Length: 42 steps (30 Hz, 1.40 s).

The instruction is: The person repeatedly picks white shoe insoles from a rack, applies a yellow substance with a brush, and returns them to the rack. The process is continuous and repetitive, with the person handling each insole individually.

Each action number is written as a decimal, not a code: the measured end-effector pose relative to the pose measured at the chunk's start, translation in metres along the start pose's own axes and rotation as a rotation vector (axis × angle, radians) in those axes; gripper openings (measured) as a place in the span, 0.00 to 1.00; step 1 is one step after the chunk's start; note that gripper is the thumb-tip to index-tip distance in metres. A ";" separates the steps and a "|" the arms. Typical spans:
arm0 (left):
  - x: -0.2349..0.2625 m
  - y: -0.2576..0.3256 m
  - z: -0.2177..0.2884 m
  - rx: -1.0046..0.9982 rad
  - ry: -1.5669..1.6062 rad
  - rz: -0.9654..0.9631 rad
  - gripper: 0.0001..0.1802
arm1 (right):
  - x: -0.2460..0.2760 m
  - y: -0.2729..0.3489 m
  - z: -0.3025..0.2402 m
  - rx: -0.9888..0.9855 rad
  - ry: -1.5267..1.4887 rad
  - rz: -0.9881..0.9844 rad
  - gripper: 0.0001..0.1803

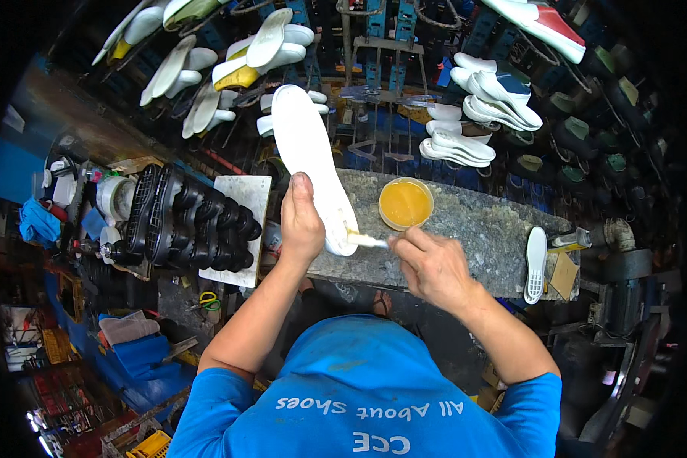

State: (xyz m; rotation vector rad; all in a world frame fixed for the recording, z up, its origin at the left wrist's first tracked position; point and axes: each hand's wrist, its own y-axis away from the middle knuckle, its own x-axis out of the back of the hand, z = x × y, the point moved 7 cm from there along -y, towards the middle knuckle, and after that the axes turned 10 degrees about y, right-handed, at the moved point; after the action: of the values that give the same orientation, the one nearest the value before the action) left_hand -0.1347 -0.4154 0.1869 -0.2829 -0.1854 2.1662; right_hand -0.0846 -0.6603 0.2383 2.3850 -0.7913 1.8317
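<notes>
A white shoe sole [307,139] is held up in my left hand [301,217], the thumb lying across its face and its toe end pointing away from me. My right hand [433,266] pinches a small brush [365,240] by its thin handle. The pale brush head touches the heel end of the sole, where a yellowish wet patch shows. Just beyond my right hand, a round tub of amber liquid [406,203], which looks like glue, stands on the worn grey bench [481,229].
Another white sole [536,263] lies at the bench's right end, beside a piece of tan board [564,275]. Several black soles [183,221] crowd a stand at left, by a white board [246,206]. White soles hang on racks [477,95] beyond the bench. Machinery [626,282] stands at right.
</notes>
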 end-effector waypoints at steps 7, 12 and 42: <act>0.014 0.052 -0.120 -0.148 -0.277 -0.196 0.28 | -0.095 -0.022 0.096 -0.688 -0.803 -0.207 0.10; 0.033 0.108 -0.161 0.253 -0.078 -0.186 0.51 | -0.131 -0.046 0.169 -0.544 0.382 -0.537 0.14; -0.023 0.063 -0.071 0.503 0.628 -0.204 0.47 | -0.048 0.025 -0.005 -0.204 0.110 -0.315 0.15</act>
State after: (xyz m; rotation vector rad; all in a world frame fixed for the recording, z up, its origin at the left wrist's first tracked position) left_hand -0.1519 -0.4682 0.1069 -0.5998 0.6466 1.7524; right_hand -0.1075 -0.6622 0.1893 2.1196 -0.5269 1.6538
